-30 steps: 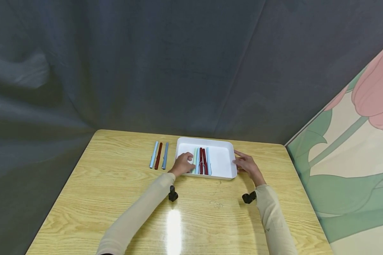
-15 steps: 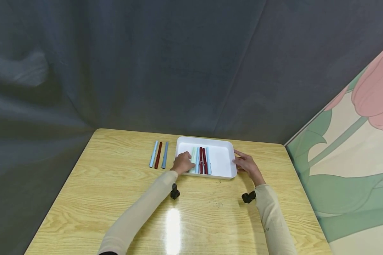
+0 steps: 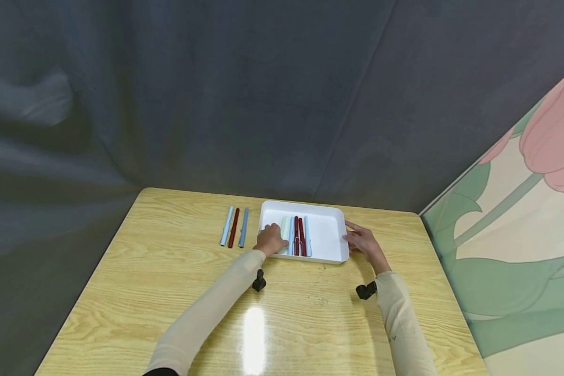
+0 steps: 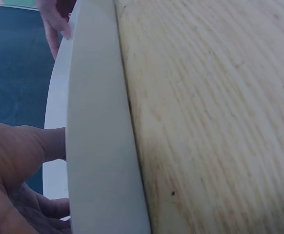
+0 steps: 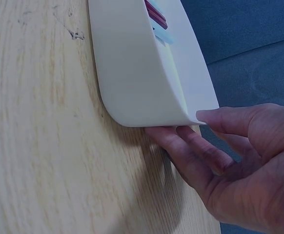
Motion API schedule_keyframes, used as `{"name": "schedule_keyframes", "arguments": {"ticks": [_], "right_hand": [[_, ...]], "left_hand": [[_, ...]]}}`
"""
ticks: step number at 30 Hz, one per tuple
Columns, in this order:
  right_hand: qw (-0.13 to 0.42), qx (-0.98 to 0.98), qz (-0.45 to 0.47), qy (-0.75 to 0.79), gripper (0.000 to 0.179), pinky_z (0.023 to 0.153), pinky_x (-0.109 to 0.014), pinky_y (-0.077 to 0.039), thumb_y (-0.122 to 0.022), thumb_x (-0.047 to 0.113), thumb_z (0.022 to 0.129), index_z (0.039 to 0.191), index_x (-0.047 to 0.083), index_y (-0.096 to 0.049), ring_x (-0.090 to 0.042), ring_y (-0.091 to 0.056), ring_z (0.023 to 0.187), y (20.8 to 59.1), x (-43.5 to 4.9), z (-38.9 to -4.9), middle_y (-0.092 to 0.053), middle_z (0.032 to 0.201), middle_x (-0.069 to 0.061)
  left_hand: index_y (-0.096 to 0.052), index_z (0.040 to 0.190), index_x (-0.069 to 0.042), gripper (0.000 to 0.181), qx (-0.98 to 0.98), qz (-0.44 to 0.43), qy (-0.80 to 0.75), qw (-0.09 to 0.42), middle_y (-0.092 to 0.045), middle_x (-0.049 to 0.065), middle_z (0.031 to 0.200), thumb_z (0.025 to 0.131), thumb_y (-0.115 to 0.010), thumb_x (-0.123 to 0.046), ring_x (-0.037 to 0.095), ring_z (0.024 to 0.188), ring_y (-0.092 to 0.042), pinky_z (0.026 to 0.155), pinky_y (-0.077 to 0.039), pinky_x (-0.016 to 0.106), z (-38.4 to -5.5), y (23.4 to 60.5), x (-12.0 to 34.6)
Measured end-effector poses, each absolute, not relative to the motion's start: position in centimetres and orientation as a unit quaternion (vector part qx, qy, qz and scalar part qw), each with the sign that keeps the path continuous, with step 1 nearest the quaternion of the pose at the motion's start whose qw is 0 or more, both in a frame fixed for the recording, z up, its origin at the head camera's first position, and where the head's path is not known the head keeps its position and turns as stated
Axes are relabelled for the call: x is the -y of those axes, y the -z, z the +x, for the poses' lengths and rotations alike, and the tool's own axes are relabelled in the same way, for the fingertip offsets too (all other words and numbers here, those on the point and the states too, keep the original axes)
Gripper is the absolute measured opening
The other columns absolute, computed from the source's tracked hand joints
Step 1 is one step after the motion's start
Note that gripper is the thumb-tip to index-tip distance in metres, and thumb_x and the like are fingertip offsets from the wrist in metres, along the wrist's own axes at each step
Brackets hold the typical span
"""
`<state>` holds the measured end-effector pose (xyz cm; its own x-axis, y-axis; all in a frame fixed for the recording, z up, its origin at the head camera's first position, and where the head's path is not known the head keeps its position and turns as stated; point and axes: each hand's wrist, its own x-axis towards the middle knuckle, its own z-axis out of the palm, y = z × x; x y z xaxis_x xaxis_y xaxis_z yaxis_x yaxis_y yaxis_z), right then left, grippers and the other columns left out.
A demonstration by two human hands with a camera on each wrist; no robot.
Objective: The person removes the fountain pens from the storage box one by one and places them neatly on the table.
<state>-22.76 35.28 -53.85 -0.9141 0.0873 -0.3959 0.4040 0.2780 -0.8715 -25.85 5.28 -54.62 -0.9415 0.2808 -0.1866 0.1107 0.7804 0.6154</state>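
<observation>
Head view: The worktop ends in a straight far edge just behind the white tray, with a dark curtain beyond; its wood extends toward the person between the two forearms. Within the tray, a strip of white floor lies between the pens and the right wall. From left to right it contains pale green material in pen form, a light blue pen, two dark red pens and a second light blue pen. Outside, left of the tray, lie an outer light blue pen, an outer dark red pen and a blue pen. All long axes run roughly near to far; the outside three lean rightward at their far ends. The left hand reaches over the tray's left part, beside the pale green; the right hand is at the right wall.

Left wrist view: The near wall hides the left hand's fingertips; whether they grip anything cannot be told.

Right wrist view: The right hand pinches the tray's wall at a corner, thumb on the rim, other fingers against the outside.
</observation>
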Motion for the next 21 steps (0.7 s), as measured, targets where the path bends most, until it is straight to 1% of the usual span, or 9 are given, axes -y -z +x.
{"name": "schedule_keyframes", "arguments": {"ticks": [2, 5, 7, 10, 13, 15, 18, 20, 21], "right_hand": [[0.138, -0.785, 0.155, 0.584, 0.064, 0.071, -0.033, -0.060, -0.061, 0.007, 0.105, 0.163, 0.007, -0.035, -0.015, -0.070, 0.084, 53.88, -35.28, -22.75, -0.049, 0.151, -0.036], [0.136, -0.786, 0.150, 0.584, 0.064, 0.071, -0.033, -0.060, -0.061, 0.006, 0.105, 0.163, 0.006, -0.034, -0.015, -0.070, 0.084, 53.82, -35.24, -22.65, -0.049, 0.150, -0.036], [0.126, -0.789, 0.146, 0.583, 0.064, 0.068, -0.029, -0.059, -0.062, 0.007, 0.105, 0.163, 0.008, -0.035, -0.012, -0.070, 0.082, 54.23, -35.33, -22.67, -0.050, 0.150, -0.035], [0.118, -0.791, 0.144, 0.583, 0.063, 0.066, -0.027, -0.058, -0.061, 0.006, 0.105, 0.163, 0.008, -0.036, -0.010, -0.069, 0.080, 54.31, -35.30, -22.71, -0.050, 0.149, -0.036], [0.118, -0.790, 0.145, 0.584, 0.063, 0.065, -0.026, -0.058, -0.060, 0.006, 0.105, 0.163, 0.008, -0.037, -0.010, -0.070, 0.080, 54.35, -35.23, -22.79, -0.050, 0.150, -0.036], [0.120, -0.790, 0.147, 0.583, 0.062, 0.066, -0.027, -0.058, -0.060, 0.005, 0.105, 0.162, 0.008, -0.037, -0.010, -0.070, 0.080, 54.35, -35.20, -22.83, -0.050, 0.150, -0.036], [0.121, -0.793, 0.148, 0.579, 0.062, 0.067, -0.029, -0.058, -0.060, 0.006, 0.105, 0.162, 0.007, -0.037, -0.011, -0.070, 0.081, 54.28, -35.18, -22.80, -0.050, 0.149, -0.036], [0.120, -0.794, 0.148, 0.577, 0.062, 0.068, -0.030, -0.058, -0.060, 0.005, 0.105, 0.162, 0.007, -0.037, -0.012, -0.069, 0.081, 54.19, -35.17, -22.76, -0.051, 0.149, -0.036], [0.120, -0.795, 0.149, 0.576, 0.062, 0.069, -0.030, -0.059, -0.060, 0.005, 0.105, 0.162, 0.007, -0.038, -0.012, -0.069, 0.081, 54.14, -35.14, -22.74, -0.051, 0.149, -0.036]], "left_hand": [[-0.046, 0.077, -0.008, 0.034, -0.936, 0.106, -0.306, 0.137, -0.048, 0.008, 0.081, 0.091, -0.075, -0.016, 0.022, 0.072, -0.043, 0.068, -0.039, 0.038, -25.97, 54.54, -5.32], [-0.043, 0.076, -0.009, 0.036, -0.936, 0.101, -0.306, 0.144, -0.044, 0.007, 0.077, 0.092, -0.074, -0.016, 0.021, 0.068, -0.040, 0.066, -0.037, 0.037, -26.22, 54.74, -5.38], [-0.043, 0.078, -0.009, 0.036, -0.935, 0.094, -0.309, 0.146, -0.044, 0.007, 0.077, 0.092, -0.075, -0.017, 0.021, 0.067, -0.040, 0.067, -0.038, 0.037, -26.31, 54.88, -5.46], [-0.045, 0.081, -0.008, 0.035, -0.935, 0.089, -0.312, 0.143, -0.045, 0.006, 0.076, 0.093, -0.077, -0.017, 0.020, 0.067, -0.041, 0.068, -0.039, 0.038, -26.34, 54.96, -5.47], [-0.045, 0.079, -0.009, 0.036, -0.932, 0.082, -0.324, 0.140, -0.044, 0.005, 0.071, 0.093, -0.077, -0.016, 0.020, 0.064, -0.041, 0.067, -0.039, 0.039, -26.32, 54.72, -5.35], [-0.042, 0.073, -0.010, 0.039, -0.930, 0.079, -0.330, 0.139, -0.039, 0.003, 0.065, 0.093, -0.076, -0.013, 0.019, 0.060, -0.037, 0.064, -0.036, 0.038, -26.34, 54.52, -5.23], [-0.034, 0.064, -0.013, 0.048, -0.928, 0.078, -0.335, 0.145, -0.029, 0.000, 0.058, 0.094, -0.072, -0.009, 0.016, 0.055, -0.028, 0.058, -0.031, 0.034, -26.38, 54.23, -5.07], [-0.029, 0.062, -0.014, 0.052, -0.926, 0.081, -0.339, 0.143, -0.023, -0.002, 0.057, 0.093, -0.069, -0.005, 0.015, 0.054, -0.022, 0.056, -0.026, 0.032, -26.37, 54.05, -4.97], [-0.027, 0.063, -0.014, 0.052, -0.926, 0.082, -0.341, 0.142, -0.021, -0.001, 0.059, 0.093, -0.068, -0.004, 0.015, 0.055, -0.021, 0.057, -0.025, 0.032, -26.35, 53.96, -4.92]]}}
